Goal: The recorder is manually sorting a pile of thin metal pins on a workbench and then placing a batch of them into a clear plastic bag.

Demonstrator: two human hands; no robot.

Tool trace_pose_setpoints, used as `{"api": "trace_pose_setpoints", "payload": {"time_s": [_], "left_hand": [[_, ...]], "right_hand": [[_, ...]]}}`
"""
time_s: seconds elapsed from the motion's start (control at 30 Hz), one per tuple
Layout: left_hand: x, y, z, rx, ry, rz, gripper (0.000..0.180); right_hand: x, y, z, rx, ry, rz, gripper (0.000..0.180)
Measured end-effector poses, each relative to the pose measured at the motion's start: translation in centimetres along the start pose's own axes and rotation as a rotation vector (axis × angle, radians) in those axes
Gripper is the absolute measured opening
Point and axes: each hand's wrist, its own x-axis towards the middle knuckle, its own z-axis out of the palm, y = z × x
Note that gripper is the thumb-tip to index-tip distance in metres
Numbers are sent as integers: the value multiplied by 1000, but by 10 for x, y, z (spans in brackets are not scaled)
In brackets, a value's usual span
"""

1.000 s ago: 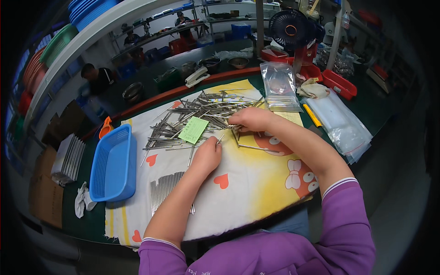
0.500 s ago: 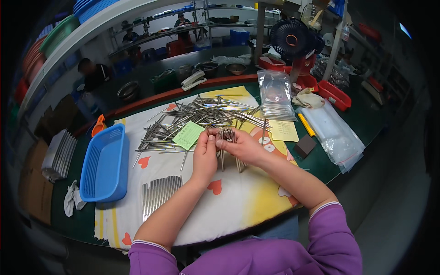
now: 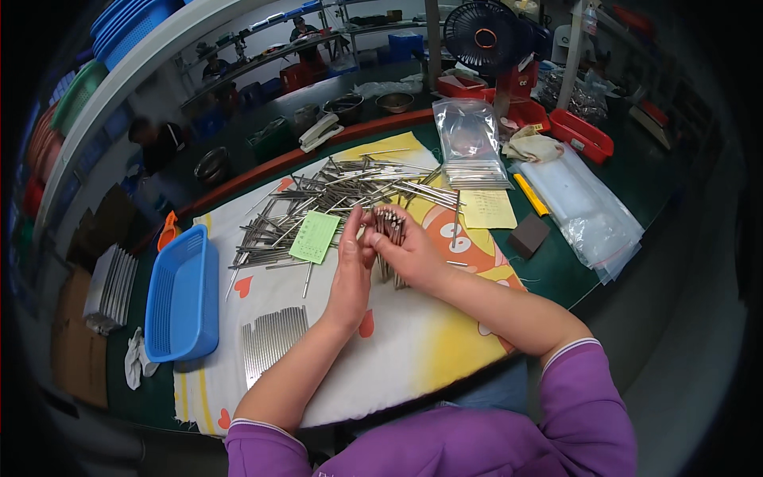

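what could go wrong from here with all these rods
The bundle of metal rods in the right hand pokes out above and below the grip, so some might slip out if it loosens.

The left forearm is over or close beside the neat row of rods, so a sideways move might disturb it.

The green note lies on the loose pile of rods and might slide if that shifts.

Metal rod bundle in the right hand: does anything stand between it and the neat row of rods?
In the head view, yes: the left hand crosses the direct line from the bundle to the row of rods. Nothing visible separates the right hand from the bundle.
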Motion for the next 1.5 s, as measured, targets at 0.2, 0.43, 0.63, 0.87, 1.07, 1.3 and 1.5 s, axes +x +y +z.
{"api": "trace_pose_setpoints", "payload": {"time_s": [0.2,0.43,0.63,0.87,1.07,1.3,1.5], "left_hand": [[17,30,-18,-18,190,58,52],[16,76,-18,-63,275,236,46],[14,92,-19,-52,218,393,44],[12,99,-17,-39,196,428,42],[12,101,-25,-75,250,417,41],[9,66,-12,207,95,174,46],[8,44,-6,463,6,290,71]], "right_hand": [[-2,-10,-8,154,-151,-67,18],[-1,-26,13,257,-183,-299,24],[-12,-1,15,-187,-244,400,30],[-18,-4,11,73,-258,51,27],[-3,-8,18,275,-260,-216,25],[-15,12,18,-251,-306,395,26],[-19,15,14,-164,-278,366,30]]}}
